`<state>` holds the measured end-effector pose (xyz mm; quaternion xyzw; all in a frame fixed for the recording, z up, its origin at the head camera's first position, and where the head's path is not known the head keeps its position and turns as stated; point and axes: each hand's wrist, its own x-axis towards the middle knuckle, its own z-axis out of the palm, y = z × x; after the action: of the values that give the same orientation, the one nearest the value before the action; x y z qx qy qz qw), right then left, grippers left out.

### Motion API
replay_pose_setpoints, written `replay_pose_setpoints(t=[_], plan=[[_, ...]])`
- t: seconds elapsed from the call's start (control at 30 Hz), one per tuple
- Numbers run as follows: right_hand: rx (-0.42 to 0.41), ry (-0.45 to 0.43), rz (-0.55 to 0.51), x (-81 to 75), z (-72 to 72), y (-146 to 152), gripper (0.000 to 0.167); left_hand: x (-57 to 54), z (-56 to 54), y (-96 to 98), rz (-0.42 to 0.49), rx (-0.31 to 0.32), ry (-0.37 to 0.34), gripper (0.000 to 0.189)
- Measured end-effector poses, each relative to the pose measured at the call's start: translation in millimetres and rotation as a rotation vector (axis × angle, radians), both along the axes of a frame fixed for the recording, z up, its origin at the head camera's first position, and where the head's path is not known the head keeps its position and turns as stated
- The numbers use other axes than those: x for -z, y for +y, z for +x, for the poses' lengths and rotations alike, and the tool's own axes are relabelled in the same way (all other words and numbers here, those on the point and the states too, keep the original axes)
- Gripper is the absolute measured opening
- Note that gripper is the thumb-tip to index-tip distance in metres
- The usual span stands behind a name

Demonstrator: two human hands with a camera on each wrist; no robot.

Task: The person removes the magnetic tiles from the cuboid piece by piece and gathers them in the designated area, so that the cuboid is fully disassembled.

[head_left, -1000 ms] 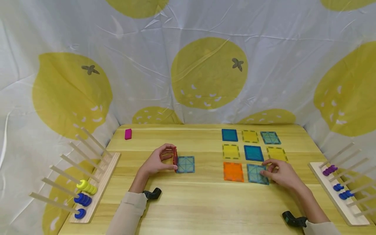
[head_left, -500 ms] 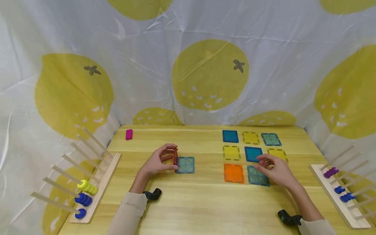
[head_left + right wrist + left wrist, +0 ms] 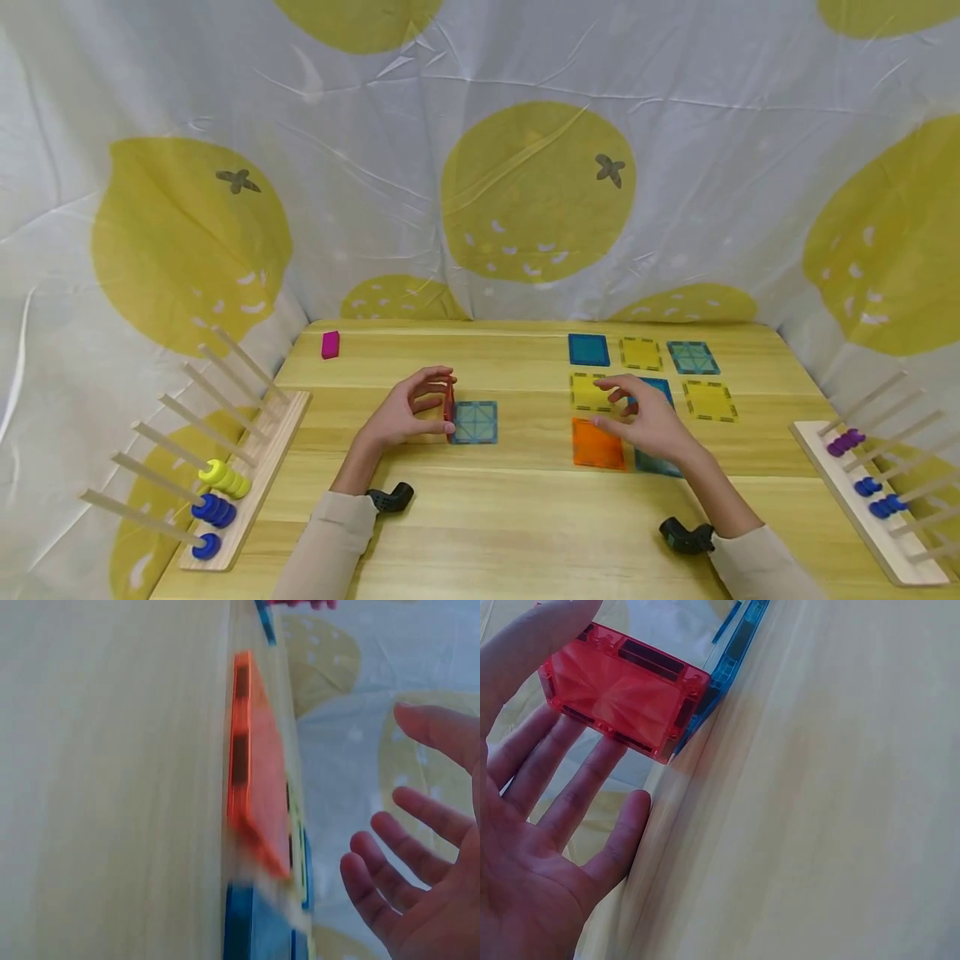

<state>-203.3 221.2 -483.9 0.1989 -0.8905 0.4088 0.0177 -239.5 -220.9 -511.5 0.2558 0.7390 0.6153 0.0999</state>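
Observation:
In the head view my left hand (image 3: 397,414) pinches a red magnetic tile (image 3: 449,407) by its near and far edges. That tile stands upright along the left side of a light blue magnetic tile (image 3: 476,422) lying flat. Up close in the left wrist view, the red tile (image 3: 622,690) meets the edge of the blue one (image 3: 727,664). My right hand (image 3: 651,423) is over the tiles on the right, holding nothing, fingers spread from the thumb. Beneath or beside it lie an orange tile (image 3: 597,446), a yellow tile (image 3: 583,398), and a partly covered blue tile (image 3: 663,387) and light blue tile (image 3: 655,464).
Behind lie a blue tile (image 3: 588,350), a yellow tile (image 3: 640,353) and a light blue tile (image 3: 693,357); another yellow tile (image 3: 709,401) is at right. Wooden peg racks with rings stand left (image 3: 262,467) and right (image 3: 862,508). A magenta block (image 3: 330,345) sits back left.
My right hand has moved left, from the near light blue tile to over the orange and yellow tiles, carrying nothing. My left hand keeps holding the red tile in place.

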Motion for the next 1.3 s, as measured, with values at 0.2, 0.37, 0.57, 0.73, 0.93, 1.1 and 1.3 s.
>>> replay_pose_setpoints(t=[0.2, 0.37, 0.57, 0.73, 0.93, 1.1, 1.3], plan=[[-0.080, -0.011, 0.013, -3.9, -6.7, -41, 0.068, 0.3, 1.6, -0.6, -0.008, -0.017, -0.020, 0.079], [-0.147, -0.043, 0.057, -3.1, -11.5, -70, 0.075, -0.8, 2.0, -1.1, -0.016, -0.027, -0.020, 0.081], [-0.226, -0.088, 0.075, 0.6, -16.9, -99, 0.082, -2.2, 1.6, -1.1, -0.026, -0.039, -0.040, 0.082], [-0.258, -0.119, 0.094, 5.4, -21.4, -120, 0.086, -1.8, 0.3, -1.2, -0.027, -0.039, -0.046, 0.084], [-0.258, -0.117, 0.129, 10.1, -27.4, -139, 0.088, 0.0, -0.7, -1.7, -0.028, -0.046, -0.047, 0.083], [-0.264, -0.124, 0.129, 13.3, -31.7, -147, 0.087, -1.4, 0.0, 0.0, -0.019, -0.036, -0.049, 0.084], [-0.280, -0.121, 0.149, 15.6, -34.6, -157, 0.086, -1.8, 1.7, 0.7, -0.006, -0.035, -0.037, 0.084]])
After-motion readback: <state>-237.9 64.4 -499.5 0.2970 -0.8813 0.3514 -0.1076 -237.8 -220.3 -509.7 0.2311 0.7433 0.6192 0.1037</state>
